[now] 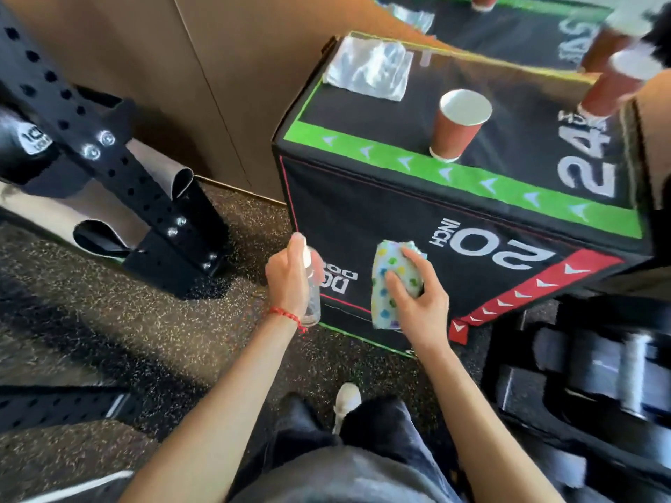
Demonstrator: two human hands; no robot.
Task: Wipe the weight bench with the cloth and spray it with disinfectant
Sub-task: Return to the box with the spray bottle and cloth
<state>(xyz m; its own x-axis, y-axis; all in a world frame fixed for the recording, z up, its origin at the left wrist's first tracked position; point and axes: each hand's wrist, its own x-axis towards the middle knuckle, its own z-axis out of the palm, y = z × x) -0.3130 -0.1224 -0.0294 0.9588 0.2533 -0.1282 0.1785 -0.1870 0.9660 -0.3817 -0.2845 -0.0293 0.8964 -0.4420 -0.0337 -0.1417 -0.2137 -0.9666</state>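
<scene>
The left hand (287, 281) covers most of the bottle (312, 303); its nozzle is blurred. The right hand (417, 288) hides part of the cloth (385, 285). A cup (613, 81) at upper right is motion-blurred. The dark equipment (599, 386) at right is blurred and cut off.

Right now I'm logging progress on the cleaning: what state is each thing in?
left hand: grips the spray bottle, upright.
right hand: holds the dotted cloth, bunched, in front of the box's side.
paper cup: upside down on the black box.
plastic bag: lying flat on the box top.
</scene>
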